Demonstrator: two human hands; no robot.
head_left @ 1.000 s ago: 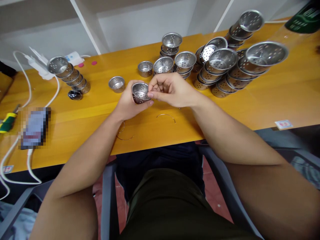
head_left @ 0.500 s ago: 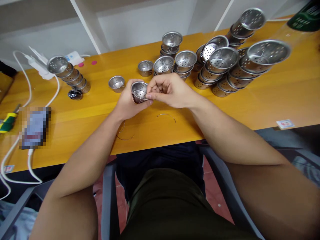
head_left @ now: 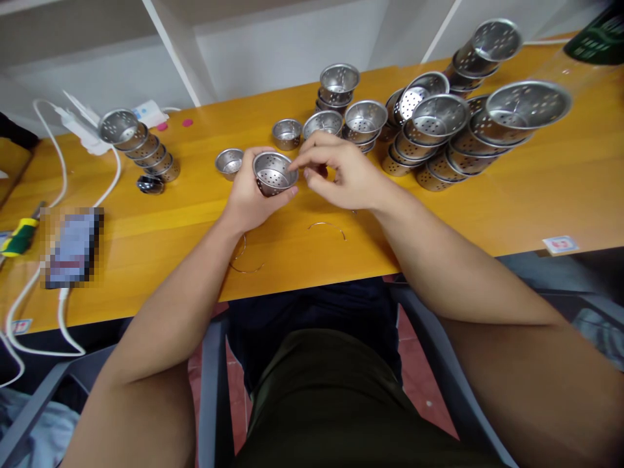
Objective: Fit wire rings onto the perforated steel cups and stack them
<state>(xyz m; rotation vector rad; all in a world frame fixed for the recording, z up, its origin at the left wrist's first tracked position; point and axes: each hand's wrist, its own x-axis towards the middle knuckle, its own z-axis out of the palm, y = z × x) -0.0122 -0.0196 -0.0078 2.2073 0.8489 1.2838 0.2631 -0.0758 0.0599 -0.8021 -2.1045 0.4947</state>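
Observation:
My left hand (head_left: 247,198) is wrapped round a small perforated steel strainer cup (head_left: 273,173), held just above the orange table (head_left: 146,240) with its mouth facing up. My right hand (head_left: 341,172) sits beside the cup on the right, its forefinger stretched out to the cup's rim and the other fingers loosely curled; whether it pinches anything I cannot make out. Thin wire rings lie on the table, one (head_left: 326,227) below my right wrist and one (head_left: 244,257) by my left forearm.
Heaps of nested steel strainer cups (head_left: 453,130) fill the back right, smaller ones (head_left: 336,110) stand behind my hands, and a toppled row (head_left: 141,146) lies at the left. A white power strip (head_left: 82,127) with cables, a screwdriver (head_left: 19,234) and a blurred phone (head_left: 71,247) are far left.
My left hand has tipped the cup so its mouth faces up more. My right hand has opened from a pinch at the rim, forefinger now stretched out.

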